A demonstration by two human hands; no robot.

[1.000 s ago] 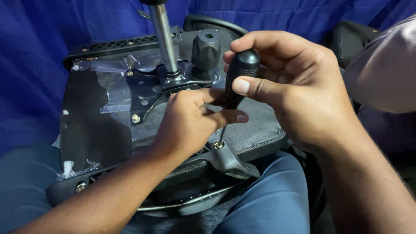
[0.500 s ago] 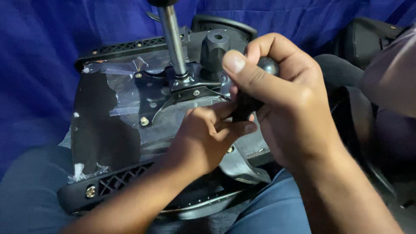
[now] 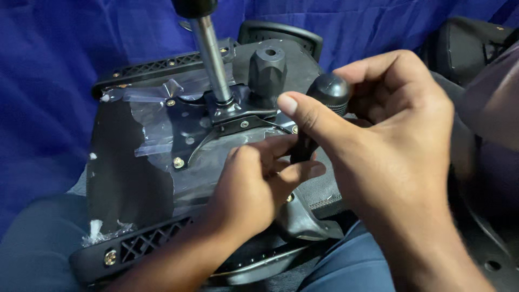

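Note:
An upturned black office chair seat (image 3: pixel 124 178) rests on my lap, its underside partly covered in torn clear plastic. My right hand (image 3: pixel 389 146) grips the black handle of a screwdriver (image 3: pixel 330 92) held upright over the seat's right side. My left hand (image 3: pixel 254 189) pinches the lower shaft of the screwdriver, its fingers curled near a screw by the metal mechanism plate (image 3: pixel 238 116). The tip is hidden behind my left fingers. A silver gas-lift column (image 3: pixel 212 54) rises from the plate, and a black knob (image 3: pixel 266 67) stands beside it.
Blue cloth (image 3: pixel 48 81) hangs behind and to the left. Brass-coloured screws (image 3: pixel 178 162) dot the seat's underside. A black lever (image 3: pixel 303 221) sticks out below my left hand. Another black chair part (image 3: pixel 476 43) lies at the right.
My right hand has shifted its grip on the screwdriver handle and moved slightly right. The view has come closer to the seat. My left hand stays at the shaft.

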